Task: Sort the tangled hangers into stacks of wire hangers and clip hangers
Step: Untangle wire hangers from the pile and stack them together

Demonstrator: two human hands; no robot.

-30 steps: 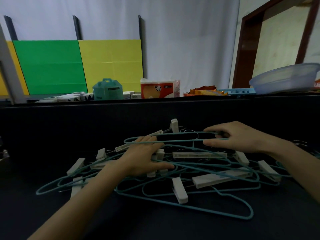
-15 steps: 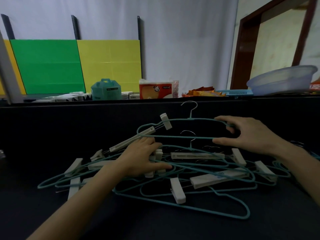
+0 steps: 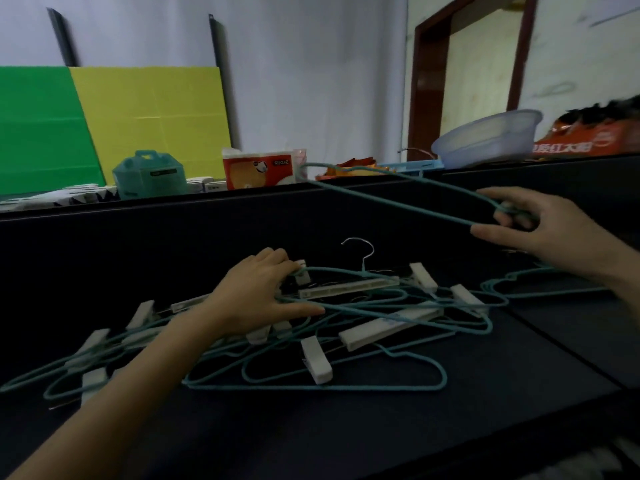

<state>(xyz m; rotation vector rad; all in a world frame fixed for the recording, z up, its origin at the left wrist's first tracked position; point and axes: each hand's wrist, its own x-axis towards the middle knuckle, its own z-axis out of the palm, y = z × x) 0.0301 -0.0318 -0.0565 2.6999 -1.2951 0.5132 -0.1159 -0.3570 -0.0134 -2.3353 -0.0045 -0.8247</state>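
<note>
The right hand (image 3: 540, 230) grips one end of a teal wire hanger (image 3: 398, 203) and holds it in the air, clear of the tangled pile of teal wire hangers and white plastic clip hangers (image 3: 391, 325) on the dark table (image 3: 381, 427). The left hand (image 3: 256, 296) presses on the pile with fingers spread, gripping nothing. The raised hanger's far end crosses in front of a red-and-white tissue pack (image 3: 259, 171) on the ledge behind the black partition (image 3: 138, 237). Also on that ledge are a teal plastic container (image 3: 149, 174), a translucent blue basin (image 3: 485, 140) and an orange carton (image 3: 588, 143). More teal wire hangers (image 3: 540, 282) lie below the right wrist.
</note>
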